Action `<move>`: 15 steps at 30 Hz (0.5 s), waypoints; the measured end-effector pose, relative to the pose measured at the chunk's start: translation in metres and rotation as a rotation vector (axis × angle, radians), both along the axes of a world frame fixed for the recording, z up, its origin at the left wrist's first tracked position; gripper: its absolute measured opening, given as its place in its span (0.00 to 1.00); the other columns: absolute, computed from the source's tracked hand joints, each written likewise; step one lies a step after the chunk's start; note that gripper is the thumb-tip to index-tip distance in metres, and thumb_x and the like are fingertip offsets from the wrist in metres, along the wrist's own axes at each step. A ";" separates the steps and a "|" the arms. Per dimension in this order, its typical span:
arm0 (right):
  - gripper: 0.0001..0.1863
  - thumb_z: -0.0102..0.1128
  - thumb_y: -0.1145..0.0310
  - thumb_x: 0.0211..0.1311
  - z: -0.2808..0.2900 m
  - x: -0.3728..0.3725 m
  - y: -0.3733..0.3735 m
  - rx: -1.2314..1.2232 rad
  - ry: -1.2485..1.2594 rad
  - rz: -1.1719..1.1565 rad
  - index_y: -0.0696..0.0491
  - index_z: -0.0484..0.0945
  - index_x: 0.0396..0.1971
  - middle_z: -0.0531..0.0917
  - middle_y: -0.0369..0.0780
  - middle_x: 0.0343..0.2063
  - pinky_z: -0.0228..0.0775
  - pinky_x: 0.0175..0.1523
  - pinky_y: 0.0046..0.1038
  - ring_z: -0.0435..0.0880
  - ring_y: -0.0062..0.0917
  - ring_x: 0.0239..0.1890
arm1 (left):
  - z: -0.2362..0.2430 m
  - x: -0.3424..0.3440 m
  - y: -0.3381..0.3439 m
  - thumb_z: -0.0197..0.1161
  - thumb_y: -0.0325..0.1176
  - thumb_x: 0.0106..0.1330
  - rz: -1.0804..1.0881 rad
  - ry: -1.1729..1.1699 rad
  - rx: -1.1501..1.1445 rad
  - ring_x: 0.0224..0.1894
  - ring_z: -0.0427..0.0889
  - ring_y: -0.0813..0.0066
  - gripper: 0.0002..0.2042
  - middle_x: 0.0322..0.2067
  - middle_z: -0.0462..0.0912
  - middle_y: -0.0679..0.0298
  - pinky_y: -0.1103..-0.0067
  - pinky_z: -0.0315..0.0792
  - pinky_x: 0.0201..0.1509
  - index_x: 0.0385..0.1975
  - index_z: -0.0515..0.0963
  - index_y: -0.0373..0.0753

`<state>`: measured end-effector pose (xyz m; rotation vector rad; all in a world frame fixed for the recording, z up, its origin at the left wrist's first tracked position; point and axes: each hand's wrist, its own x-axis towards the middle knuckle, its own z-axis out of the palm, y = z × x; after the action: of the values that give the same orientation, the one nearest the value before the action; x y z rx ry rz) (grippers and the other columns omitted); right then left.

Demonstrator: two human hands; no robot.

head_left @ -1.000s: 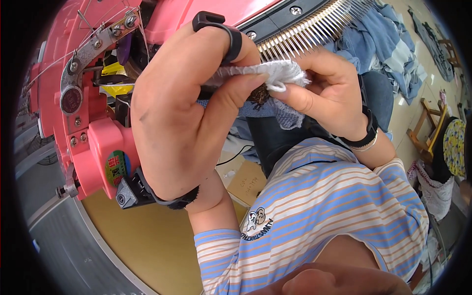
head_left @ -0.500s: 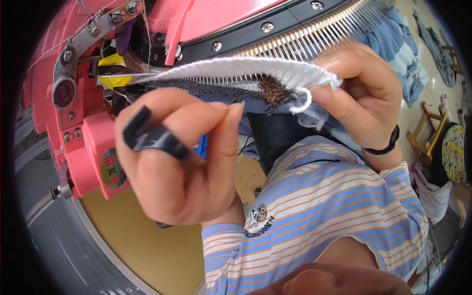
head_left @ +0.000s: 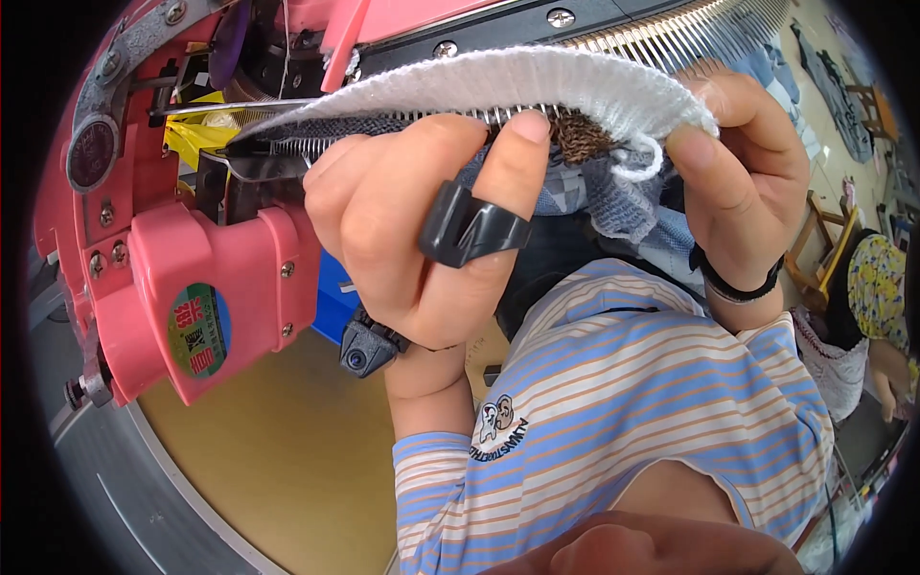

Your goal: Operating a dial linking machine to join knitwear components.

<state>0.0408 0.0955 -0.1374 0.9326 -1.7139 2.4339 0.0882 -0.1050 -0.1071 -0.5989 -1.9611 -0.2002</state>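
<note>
Both my hands work one white knitted fabric strip point(head_left: 498, 81) stretched along the metal needle comb point(head_left: 671, 38) of the pink knitting machine point(head_left: 206, 287). My right hand point(head_left: 752, 172) pinches its end; my left hand point(head_left: 412, 230), wearing a black ring point(head_left: 470, 228), presses fingertips against its underside, grip curled.

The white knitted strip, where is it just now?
In the head view the white knitted strip stretches across the top, along the needle row of the pink machine, pinched by the right hand at its right end.

White knit strip point(head_left: 498, 81), pink machine point(head_left: 230, 278)
</note>
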 end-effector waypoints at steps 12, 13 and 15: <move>0.19 0.64 0.72 0.50 0.032 0.013 -0.032 0.160 -0.379 0.045 0.60 0.74 0.43 0.79 0.35 0.34 0.65 0.45 0.17 0.75 0.15 0.37 | 0.011 -0.008 0.001 0.64 0.21 0.52 -0.161 -0.186 0.217 0.32 0.74 0.71 0.06 0.30 0.78 0.59 0.81 0.67 0.34 0.30 0.78 0.32; 0.18 0.63 0.72 0.51 0.034 0.012 -0.032 0.154 -0.395 0.071 0.60 0.74 0.43 0.79 0.36 0.35 0.65 0.45 0.18 0.75 0.16 0.38 | 0.015 -0.006 0.004 0.64 0.21 0.52 -0.124 -0.239 0.262 0.32 0.74 0.72 0.06 0.30 0.78 0.60 0.82 0.67 0.35 0.30 0.78 0.32; 0.17 0.62 0.72 0.52 0.036 0.012 -0.033 0.147 -0.407 0.096 0.60 0.73 0.43 0.79 0.37 0.37 0.65 0.45 0.18 0.76 0.16 0.38 | 0.023 -0.002 0.009 0.64 0.21 0.51 -0.049 -0.314 0.306 0.33 0.73 0.72 0.06 0.29 0.77 0.61 0.82 0.67 0.36 0.29 0.79 0.33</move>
<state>0.0531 0.0620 -0.1019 0.5648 -2.0368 2.7406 0.0861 -0.0964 -0.0843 -0.4320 -2.1593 -0.6456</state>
